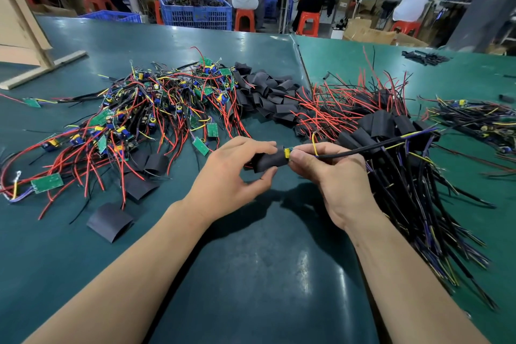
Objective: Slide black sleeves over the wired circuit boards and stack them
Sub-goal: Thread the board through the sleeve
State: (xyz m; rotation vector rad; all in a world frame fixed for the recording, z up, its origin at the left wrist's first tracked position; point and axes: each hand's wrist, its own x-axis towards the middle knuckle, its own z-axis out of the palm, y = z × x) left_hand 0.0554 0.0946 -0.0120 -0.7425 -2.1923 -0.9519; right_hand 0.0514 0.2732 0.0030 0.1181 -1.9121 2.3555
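1. Green table mat (pixel 251 274): bare surface nearest the viewer, crossed by both forearms.
2. Left hand (pixel 231 173): thumb and fingers curled around a black sleeve (pixel 268 161), held above the mat.
3. Right hand (pixel 335 173): thumb and fingertips pinching the wired circuit board (pixel 287 152) at the sleeve's right mouth; only a yellow-and-green tip of the board shows, the rest lies inside the sleeve. Its black cable (pixel 363 148) runs out to the right.
4. Loose flat sleeves (pixel 110 222): lying on the mat, left of the hands.
5. Pile of bare boards (pixel 156 109): green boards tangled in red, black and yellow wires, left of centre.
6. Stack of sleeved boards (pixel 391 126): right of the hands, wires fanning toward the viewer.
7. Heap of empty sleeves (pixel 268 95): between the two piles, farther back.
8. Blue crate (pixel 195 15) and seated workers on orange stools (pixel 245 19): beyond the table's far edge.
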